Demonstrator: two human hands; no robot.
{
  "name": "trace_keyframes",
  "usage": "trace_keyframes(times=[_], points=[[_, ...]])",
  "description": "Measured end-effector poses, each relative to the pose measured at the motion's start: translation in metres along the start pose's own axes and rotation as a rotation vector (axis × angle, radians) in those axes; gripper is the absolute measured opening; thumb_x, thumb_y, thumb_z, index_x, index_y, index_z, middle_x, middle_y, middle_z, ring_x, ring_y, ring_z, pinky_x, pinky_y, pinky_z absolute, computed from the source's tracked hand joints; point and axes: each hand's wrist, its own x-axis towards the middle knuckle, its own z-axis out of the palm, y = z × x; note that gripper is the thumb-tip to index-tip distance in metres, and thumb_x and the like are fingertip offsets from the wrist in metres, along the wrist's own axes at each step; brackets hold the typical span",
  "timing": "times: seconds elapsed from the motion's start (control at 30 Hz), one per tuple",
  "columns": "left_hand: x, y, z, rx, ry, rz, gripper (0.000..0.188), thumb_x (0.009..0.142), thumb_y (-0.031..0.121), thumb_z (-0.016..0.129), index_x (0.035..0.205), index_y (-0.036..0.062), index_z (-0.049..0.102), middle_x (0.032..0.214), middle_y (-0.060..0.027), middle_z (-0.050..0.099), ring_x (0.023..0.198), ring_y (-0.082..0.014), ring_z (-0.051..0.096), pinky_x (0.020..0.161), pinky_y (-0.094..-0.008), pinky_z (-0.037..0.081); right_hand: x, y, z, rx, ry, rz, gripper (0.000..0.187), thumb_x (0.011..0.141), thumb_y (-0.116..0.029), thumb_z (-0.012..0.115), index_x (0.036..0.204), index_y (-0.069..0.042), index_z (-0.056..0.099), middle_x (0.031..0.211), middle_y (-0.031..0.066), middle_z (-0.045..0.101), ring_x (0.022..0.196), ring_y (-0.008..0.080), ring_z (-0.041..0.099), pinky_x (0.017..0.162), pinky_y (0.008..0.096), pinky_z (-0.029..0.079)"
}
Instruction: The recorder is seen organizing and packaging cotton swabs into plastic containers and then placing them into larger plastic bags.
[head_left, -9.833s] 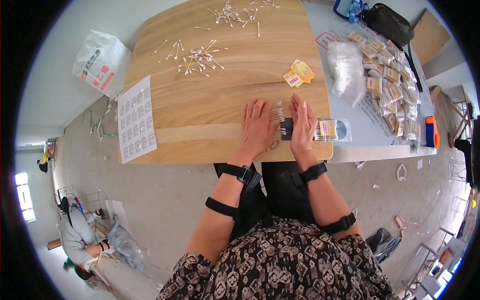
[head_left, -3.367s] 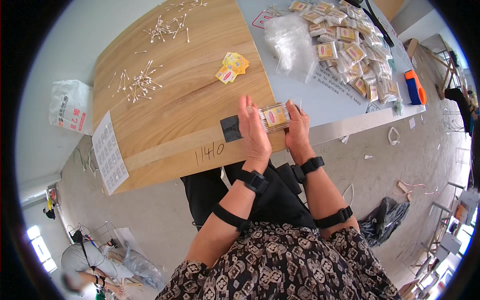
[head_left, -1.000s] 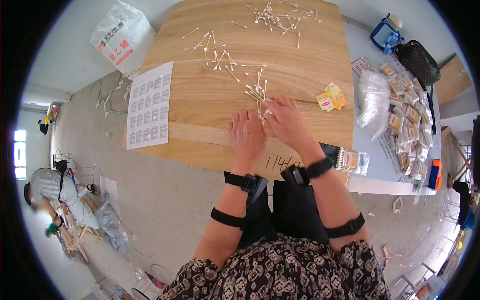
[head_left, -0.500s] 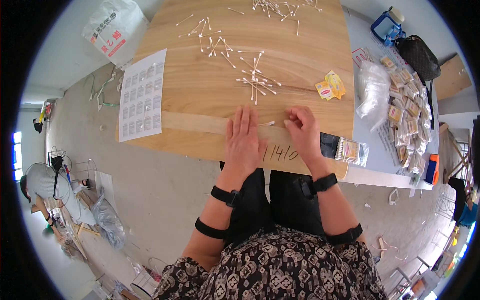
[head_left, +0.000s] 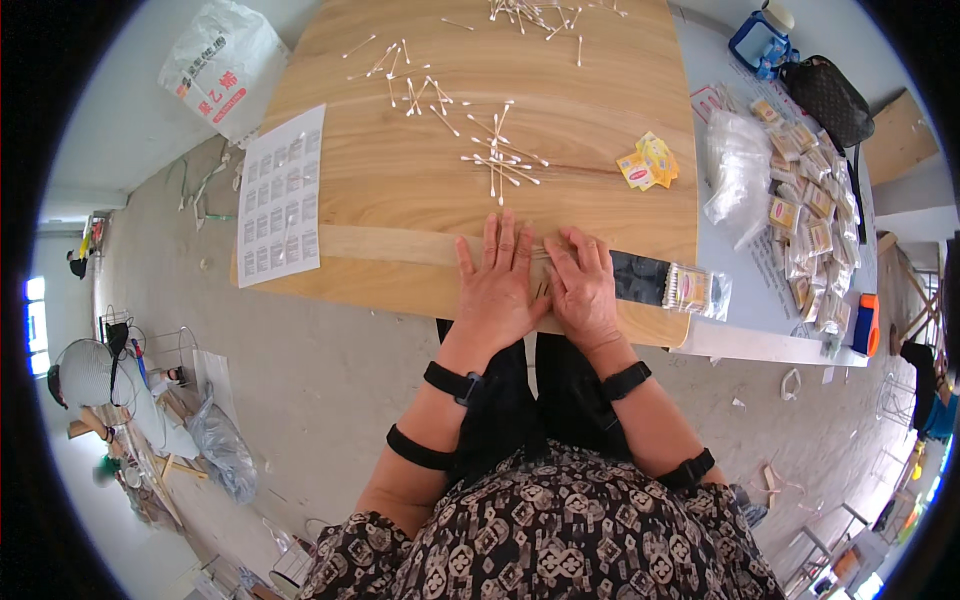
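Observation:
My left hand lies flat on the wooden table near its front edge, fingers spread and pointing away from me. Close beside it, my right hand rests palm down, its fingers stretched and slightly bent. The two thumbs nearly meet. Thin pale sticks, likely of cotton swabs, show in part in the gap between the hands; the rest is hidden. Beyond my fingertips lies a loose crossed pile of cotton swabs. To the right of my right hand is a dark strip with a clear bag of swabs at its end.
A printed sheet lies at the table's left. Yellow cards sit at the right. More swabs are scattered farther off. A side table holds clear bags, many packed swab bags, a black pouch and an orange-and-blue object.
My right hand has moved left and nearer to me, beside the left hand, and its curled fingers have straightened. My left fingers have spread. The view has shifted slightly.

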Motion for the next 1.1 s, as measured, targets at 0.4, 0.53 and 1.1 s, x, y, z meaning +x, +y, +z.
trace_keyframes(times=[0.4, 0.53, 1.1], points=[[0.082, -0.047, -0.015, -0.118, 0.464, -0.197, 0.022, 0.080, 0.014, 0.070, 0.096, 0.0029, 0.059, 0.094, -0.0147, 0.061, 0.095, -0.0362, 0.056, 0.082, -0.0456, 0.046, 0.004, 0.002, -0.005, 0.086, -0.003, 0.037, 0.035, 0.075, -0.005, 0.066, 0.110, 0.000, 0.061, 0.115, 0.0140, 0.057, 0.104, 0.0361, 0.053, 0.092, 0.0448, 0.044], [0.104, -0.069, -0.015, 0.047, 0.533, -0.338, 0.016, 0.080, 0.012, 0.065, 0.092, 0.0008, 0.063, 0.087, -0.0189, 0.064, 0.089, -0.0395, 0.060, 0.082, -0.0468, 0.047, 0.004, -0.004, -0.004, 0.104, -0.012, 0.035, 0.036, 0.075, -0.005, 0.066, 0.110, -0.001, 0.060, 0.115, 0.0141, 0.057, 0.104, 0.0362, 0.053, 0.092, 0.0453, 0.044], [0.056, -0.059, -0.025, -0.213, 0.143, -0.073, 0.008, 0.075, 0.009, 0.068, 0.077, 0.0033, 0.063, 0.078, -0.0142, 0.066, 0.073, -0.0327, 0.064, 0.064, -0.0424, 0.050, 0.006, 0.000, -0.004, 0.205, 0.074, 0.145, 0.040, 0.073, -0.008, 0.069, 0.111, -0.001, 0.060, 0.115, 0.0145, 0.058, 0.102, 0.0362, 0.056, 0.089, 0.0435, 0.046]])
